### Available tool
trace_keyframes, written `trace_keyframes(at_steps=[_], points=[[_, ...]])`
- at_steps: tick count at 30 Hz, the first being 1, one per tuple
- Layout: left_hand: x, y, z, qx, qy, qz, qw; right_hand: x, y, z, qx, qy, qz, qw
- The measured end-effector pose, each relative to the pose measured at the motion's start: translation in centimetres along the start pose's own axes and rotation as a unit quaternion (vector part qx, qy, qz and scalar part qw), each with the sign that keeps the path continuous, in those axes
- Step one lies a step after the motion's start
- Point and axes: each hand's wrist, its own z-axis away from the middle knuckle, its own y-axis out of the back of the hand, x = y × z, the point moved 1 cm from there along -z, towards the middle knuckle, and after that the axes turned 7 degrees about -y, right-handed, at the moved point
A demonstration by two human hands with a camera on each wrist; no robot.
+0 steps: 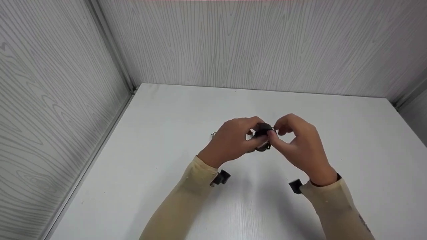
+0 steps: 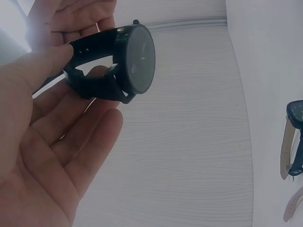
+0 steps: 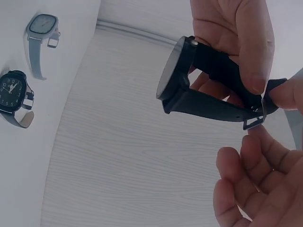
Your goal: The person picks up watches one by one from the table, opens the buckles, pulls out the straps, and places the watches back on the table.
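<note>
A black wristwatch with a round face is held up between both hands over the white table. The left hand grips it, thumb and fingers about its black strap. At the strap's buckle, the right hand pinches the strap's end between thumb and finger. Its other fingers lie curled below the buckle in the right wrist view. The strap forms a closed loop, and the watch face points away from the left palm. In the head view, fingers partly hide the watch.
Two more watches lie on the table in the right wrist view: a black one with a squarish dial and a pale one. Wood-grain panels wall the table at the back and left. A small black block sits by the right cuff.
</note>
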Motion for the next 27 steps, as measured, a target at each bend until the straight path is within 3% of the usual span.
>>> trace_keyframes(at_steps=[7,16,23,27], points=[[-0.01,-0.12,0.03,0.002,0.013,-0.007,0.9999,-0.01,-0.06,0.01,-0.026,-0.033,0.017,0.999],[0.03,-0.23,-0.03,0.003,0.012,-0.004,0.9999,-0.01,-0.20,-0.03,-0.027,-0.024,0.044,0.998],[0.07,-0.22,-0.01,-0.002,0.009,0.006,0.9999,0.34,-0.15,-0.09,-0.021,-0.042,0.016,0.999],[0.04,-0.20,0.02,0.002,0.005,0.000,1.0000,0.55,-0.06,-0.20,-0.037,-0.060,-0.021,0.997]])
